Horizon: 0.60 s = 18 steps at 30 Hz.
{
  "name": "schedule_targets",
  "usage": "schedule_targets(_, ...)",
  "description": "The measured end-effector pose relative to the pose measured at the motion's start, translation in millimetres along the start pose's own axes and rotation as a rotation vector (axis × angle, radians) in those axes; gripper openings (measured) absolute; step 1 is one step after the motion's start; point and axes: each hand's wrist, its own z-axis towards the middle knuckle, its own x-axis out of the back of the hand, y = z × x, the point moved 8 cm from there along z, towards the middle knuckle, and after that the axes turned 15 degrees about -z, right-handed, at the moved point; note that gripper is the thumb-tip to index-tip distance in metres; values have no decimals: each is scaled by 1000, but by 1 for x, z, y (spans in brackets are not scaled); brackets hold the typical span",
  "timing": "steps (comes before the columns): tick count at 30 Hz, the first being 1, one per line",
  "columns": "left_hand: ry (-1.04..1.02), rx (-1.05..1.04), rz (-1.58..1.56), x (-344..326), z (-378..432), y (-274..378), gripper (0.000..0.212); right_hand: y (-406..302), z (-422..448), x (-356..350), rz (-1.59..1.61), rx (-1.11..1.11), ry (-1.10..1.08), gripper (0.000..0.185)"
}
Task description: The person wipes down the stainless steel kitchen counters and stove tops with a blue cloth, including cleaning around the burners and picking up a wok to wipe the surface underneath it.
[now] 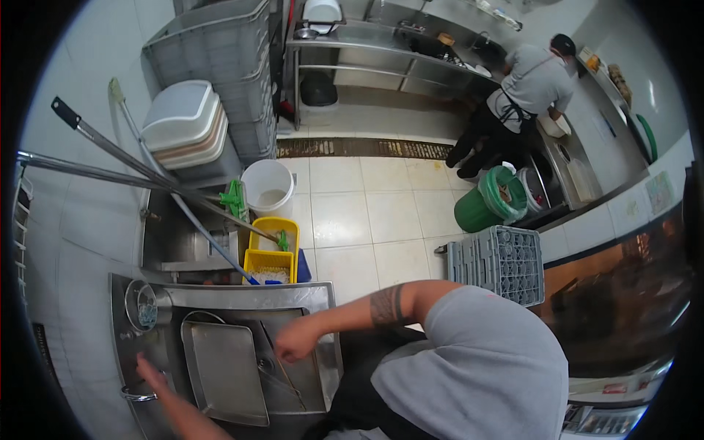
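My right hand (297,338) is over the near side of a stainless steel sink (250,294), its fingers curled around the upper part of a thin rod (289,379) that slants down into the basin. My left hand (149,369) reaches over the sink's back ledge, beside the curved chrome faucet (138,395); whether it touches anything is unclear. A rectangular metal tray (224,368) leans in the basin, with a round rim partly showing behind it. On the ledge stands a round metal container (132,305) with bluish contents.
Mop handles (132,165) lean across the left side above a yellow mop bucket (269,258). A white bucket (268,187) stands behind. Gray crates of glasses (495,264) and a green bin (478,206) are at right. Another person (522,93) works at the far counter.
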Motion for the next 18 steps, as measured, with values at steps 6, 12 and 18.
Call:
schedule_targets(6, -345, -702, 1346, -95, -91, -39, 60, 24, 87, 24, 17, 72, -36, 22)
schedule_targets(12, 257, -46, -35, -34, -165, -18, 67, -34, 256, 9, 1284, -212, 10, 11)
schedule_targets(18, 163, -46, -1302, -138, -236, 5, 53, 9, 417, -12, 1088, -199, 481, 14)
